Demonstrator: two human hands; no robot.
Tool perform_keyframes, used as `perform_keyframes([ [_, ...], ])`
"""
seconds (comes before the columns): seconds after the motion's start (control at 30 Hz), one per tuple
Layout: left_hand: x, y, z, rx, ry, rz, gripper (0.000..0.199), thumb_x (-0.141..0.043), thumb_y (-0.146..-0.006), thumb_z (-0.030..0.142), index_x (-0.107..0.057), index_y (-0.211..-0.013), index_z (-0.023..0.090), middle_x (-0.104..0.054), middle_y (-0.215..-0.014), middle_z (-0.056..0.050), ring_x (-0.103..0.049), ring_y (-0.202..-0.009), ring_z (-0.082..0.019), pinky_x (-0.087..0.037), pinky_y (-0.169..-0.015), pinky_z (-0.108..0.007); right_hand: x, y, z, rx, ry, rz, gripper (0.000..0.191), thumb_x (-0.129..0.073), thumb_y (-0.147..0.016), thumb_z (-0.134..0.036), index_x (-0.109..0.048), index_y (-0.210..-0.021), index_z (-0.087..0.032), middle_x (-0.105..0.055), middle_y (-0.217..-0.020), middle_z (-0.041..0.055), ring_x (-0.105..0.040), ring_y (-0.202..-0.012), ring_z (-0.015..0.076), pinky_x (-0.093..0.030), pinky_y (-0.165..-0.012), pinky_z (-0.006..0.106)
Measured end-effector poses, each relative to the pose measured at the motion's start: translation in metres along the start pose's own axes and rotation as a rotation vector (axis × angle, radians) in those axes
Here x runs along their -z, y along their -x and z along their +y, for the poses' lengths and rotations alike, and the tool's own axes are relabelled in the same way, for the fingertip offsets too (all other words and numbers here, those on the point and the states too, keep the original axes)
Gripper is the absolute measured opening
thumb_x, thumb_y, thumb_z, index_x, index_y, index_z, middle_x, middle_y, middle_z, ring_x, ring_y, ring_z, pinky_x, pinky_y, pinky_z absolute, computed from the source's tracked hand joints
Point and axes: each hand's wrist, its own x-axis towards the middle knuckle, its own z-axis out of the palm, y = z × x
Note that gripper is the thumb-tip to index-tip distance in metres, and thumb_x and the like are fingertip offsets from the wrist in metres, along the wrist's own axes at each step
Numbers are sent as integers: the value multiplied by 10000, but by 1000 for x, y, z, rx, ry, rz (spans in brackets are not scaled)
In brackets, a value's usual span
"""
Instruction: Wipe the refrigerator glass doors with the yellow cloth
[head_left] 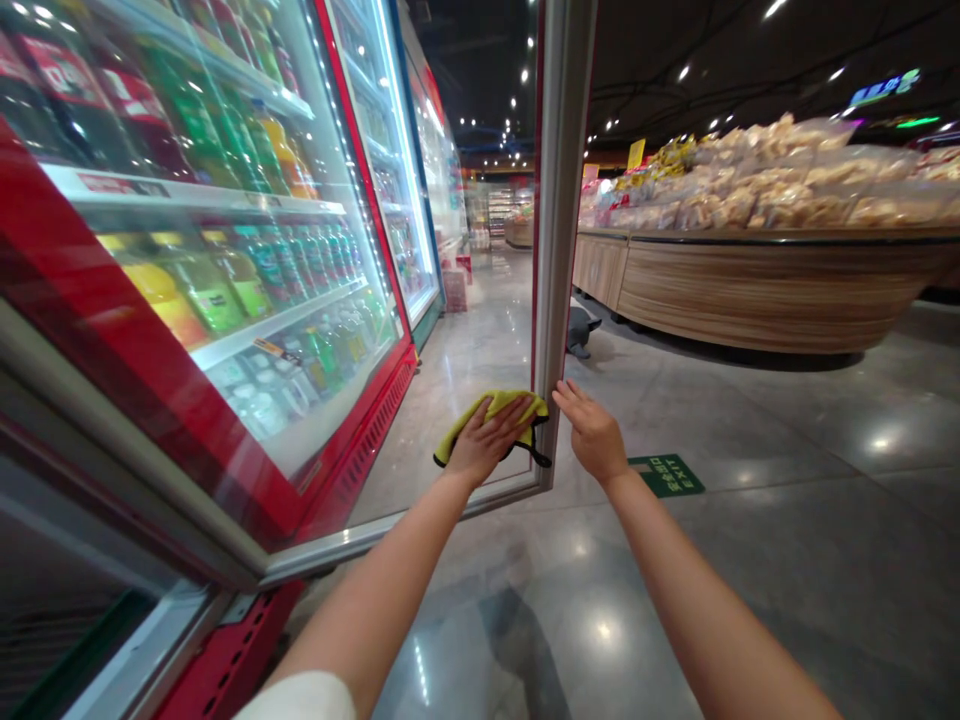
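Note:
A yellow-green cleaning cloth [480,412] with black edging lies against the lower inner corner of an open glass cooler door [487,330]. My left hand [487,440] presses it to the pane, fingers spread over the fabric. Close by on the right, my right hand [594,430] rests its stretched fingertips at the outer edge of the door's metal frame [559,250]. Its palm faces away, and the thumb is hidden. Part of the cloth hangs over the frame near the corner.
On the left, a red-framed drinks cooler [337,500] holds several rows of bottles. A wood-panelled display stand [750,285] piled with bagged food is at the right. A dark grey object [580,332] and a green floor sign [667,475] are on the shiny floor beyond the door.

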Motion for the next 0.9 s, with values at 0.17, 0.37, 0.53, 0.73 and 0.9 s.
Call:
perform_keyframes([
  [0.17,-17,47,3,-234,-7,-12,577,-487,-1002,160,-428,-1543,352,-345,-1672,79,-344,-1509,-54,-208,-1296,-306,-3,-2,-14,104,3,-13,564,-374,-921,-2,-646,-1374,-199,-647,-1429,107,-446,-1475,218,-494,-1175,466],
  [0.37,0,14,-1,33,-11,77,575,-446,-1026,158,-404,-1553,382,-395,-1647,61,-304,-1542,-96,-93,-1329,-428,-7,-13,-27,153,-10,-38,565,-356,-934,-17,-620,-1406,-179,-623,-1457,115,-414,-1497,235,-447,-1212,512],
  [0.53,5,23,12,135,19,93,574,-454,-1026,171,-395,-1562,366,-455,-1611,23,-349,-1529,-137,-74,-1326,-476,-20,-11,-42,173,1,-115,616,-357,-928,-13,-553,-1480,-203,-556,-1525,96,-388,-1514,228,-409,-1239,508],
  [0.73,1,104,18,150,72,-55,600,-491,-1009,175,-408,-1542,436,-490,-1584,63,-434,-1472,-98,-154,-1307,-351,-45,2,-62,145,110,-208,750,-381,-874,37,-405,-1582,-211,-442,-1608,92,-288,-1552,236,-394,-1242,486],
  [0.9,16,129,0,885,36,-17,706,-636,-923,272,-389,-1584,280,-306,-1672,-146,-280,-1559,-340,-165,-1245,-656,-52,3,-66,75,130,-235,842,-400,-832,62,-329,-1615,-238,-426,-1618,103,-301,-1551,251,-374,-1239,534],
])
